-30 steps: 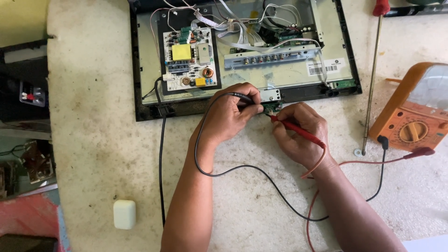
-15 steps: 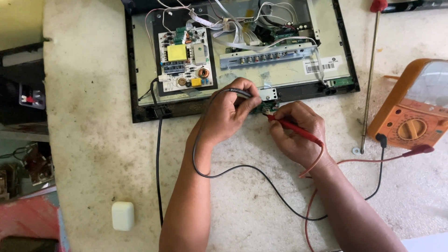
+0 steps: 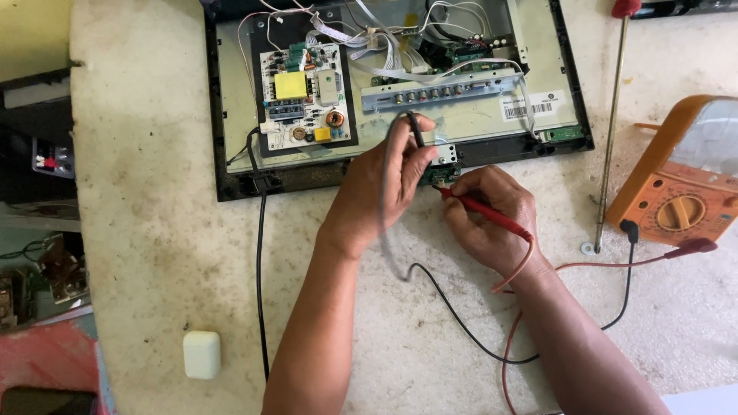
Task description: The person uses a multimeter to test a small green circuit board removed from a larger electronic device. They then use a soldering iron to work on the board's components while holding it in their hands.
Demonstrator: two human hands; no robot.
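On the table [image 3: 154, 230] I see one opened flat-screen chassis [image 3: 231, 165], rigid but fragile, safest gripped by its black frame; two large circuit boards sit inside it. To the right I see one orange multimeter [image 3: 676, 200], solid and light enough to lift by its body, and one long screwdriver [image 3: 611, 131]. There are two probes, thin, stiff and light, best pinched mid-shaft. My left hand [image 3: 384, 184] has its fingers clenched on the black probe [image 3: 416, 132]; my right hand [image 3: 488, 219] pinches the red probe [image 3: 484, 217], both tips at one small green board [image 3: 440, 175] on the chassis's lower edge. One white case [image 3: 201, 354] lies near me.
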